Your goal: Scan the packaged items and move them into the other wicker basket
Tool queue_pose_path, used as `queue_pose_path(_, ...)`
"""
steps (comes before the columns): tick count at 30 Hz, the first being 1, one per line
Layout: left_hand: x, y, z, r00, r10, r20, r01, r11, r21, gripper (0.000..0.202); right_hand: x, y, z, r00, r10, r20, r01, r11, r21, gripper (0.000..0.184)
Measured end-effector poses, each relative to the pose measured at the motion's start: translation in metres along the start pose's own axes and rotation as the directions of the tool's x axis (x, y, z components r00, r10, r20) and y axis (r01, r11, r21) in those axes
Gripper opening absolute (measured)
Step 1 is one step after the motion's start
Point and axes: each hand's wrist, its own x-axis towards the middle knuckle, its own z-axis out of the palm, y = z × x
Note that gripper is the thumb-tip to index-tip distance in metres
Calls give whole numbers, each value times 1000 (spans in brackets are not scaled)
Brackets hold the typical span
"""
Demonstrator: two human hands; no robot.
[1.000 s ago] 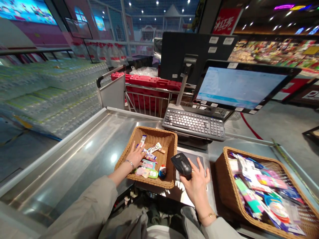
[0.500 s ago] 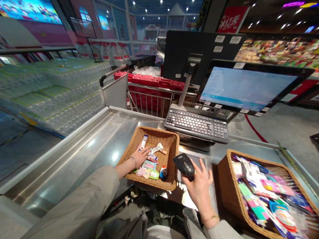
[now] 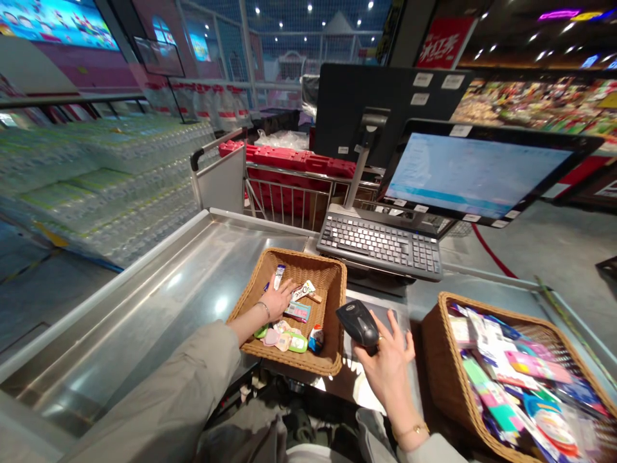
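Observation:
My left hand reaches into a wicker basket, palm down with its fingers spread over small packaged goods. Under and around it lie a Dove bar, a blue-and-white wrapped stick, a teal-and-pink packet and a green-edged pack. A blue-and-orange packet sits in the near right corner. To the right of this basket, my right hand is closed around a black barcode scanner, its head tilted up toward the basket. Some fingers on that hand are lifted off the handle.
A fuller wicker basket of packaged goods stands at the right. Behind the counter are a keyboard, a lit monitor and a metal cart. Stacked water bottles fill the left side.
My left hand has shifted slightly up and right inside the basket, and the teal-and-pink packet shows in a different place. The scanner stays nearly where it was in my right hand.

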Motion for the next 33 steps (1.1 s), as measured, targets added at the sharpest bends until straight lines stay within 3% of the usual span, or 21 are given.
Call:
queue_pose_path(9, -1, -13, 19, 993, -114, 17, 115, 992, -43, 44, -2, 4, -2, 1000, 5, -27, -5, 1000, -6, 18)
queue_pose_path(16, 2, -13, 14, 991, -134, 2, 134, 989, -64, 39, 0, 2, -4, 999, 29, -17, -29, 1000, -11, 17)
queue_pose_path(25, 0, 0, -37, 980, -167, -111, 158, 984, -87, 35, 1, 5, -9, 997, 4, -76, -6, 1000, -18, 19)
queue_pose_path(33, -2, 20, -89, 932, -200, -301, 168, 977, -130, 30, 2, 7, -19, 993, -46, -111, 45, 999, -14, 17)
